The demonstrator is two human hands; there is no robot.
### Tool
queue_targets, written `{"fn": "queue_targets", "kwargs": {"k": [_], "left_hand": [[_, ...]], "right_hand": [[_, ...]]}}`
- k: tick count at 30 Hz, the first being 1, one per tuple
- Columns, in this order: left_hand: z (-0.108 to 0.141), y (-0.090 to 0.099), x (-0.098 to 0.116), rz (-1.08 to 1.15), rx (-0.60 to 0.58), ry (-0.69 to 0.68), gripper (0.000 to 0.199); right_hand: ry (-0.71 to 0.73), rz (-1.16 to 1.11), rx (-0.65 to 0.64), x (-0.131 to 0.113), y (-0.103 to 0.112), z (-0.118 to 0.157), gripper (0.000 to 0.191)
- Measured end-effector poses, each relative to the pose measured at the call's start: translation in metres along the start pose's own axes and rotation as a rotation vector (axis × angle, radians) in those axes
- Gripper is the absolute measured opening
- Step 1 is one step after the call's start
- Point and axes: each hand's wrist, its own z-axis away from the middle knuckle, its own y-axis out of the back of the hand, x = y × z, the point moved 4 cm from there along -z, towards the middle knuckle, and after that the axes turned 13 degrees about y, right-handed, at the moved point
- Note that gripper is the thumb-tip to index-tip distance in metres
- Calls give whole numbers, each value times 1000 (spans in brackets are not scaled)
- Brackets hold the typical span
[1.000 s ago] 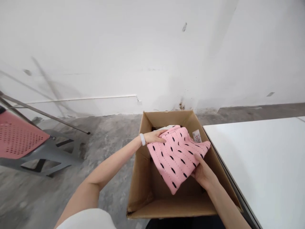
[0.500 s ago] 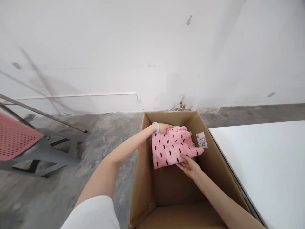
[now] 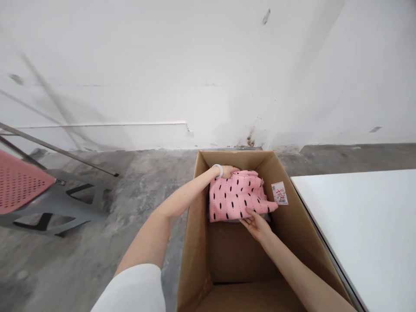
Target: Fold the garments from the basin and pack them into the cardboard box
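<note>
One red-marked label (image 3: 280, 193); pink cloth (image 3: 235, 197)

A soft pink cloth (image 3: 238, 197), patterned with black oval dashes and fine dotted lines, sits loosely folded at the far end inside an open, brown cardboard box (image 3: 196, 260). Its left edge is beside the left wall; its near right corner tapers to a point. A greyish sliver (image 3: 267, 217) beneath may be its underside.

Scuffed white wall (image 3: 156, 52) meets blotchy grey concrete floor (image 3: 143, 182); pink-and-grey perforated plastic seat (image 3: 22, 184) at left, smooth white worktop (image 3: 367, 216) right
</note>
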Motion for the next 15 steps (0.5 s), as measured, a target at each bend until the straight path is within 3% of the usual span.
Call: {"fn": "queue_targets", "kwargs": {"k": [6, 10, 13, 15], "left_hand": [[-4, 4, -1, -2, 23, -26, 72], [-13, 12, -7, 0, 56, 7, 73], [-23, 5, -13, -21, 75, 141, 76], [-28, -7, -10, -34, 113, 200, 73]], "right_hand": [[-27, -24, -17, 0, -5, -3, 24], [10, 19, -107, 0, -3, -11, 16], [-45, 331, -213, 8, 12, -20, 2], [17, 654, -294, 8, 20, -26, 5]]}}
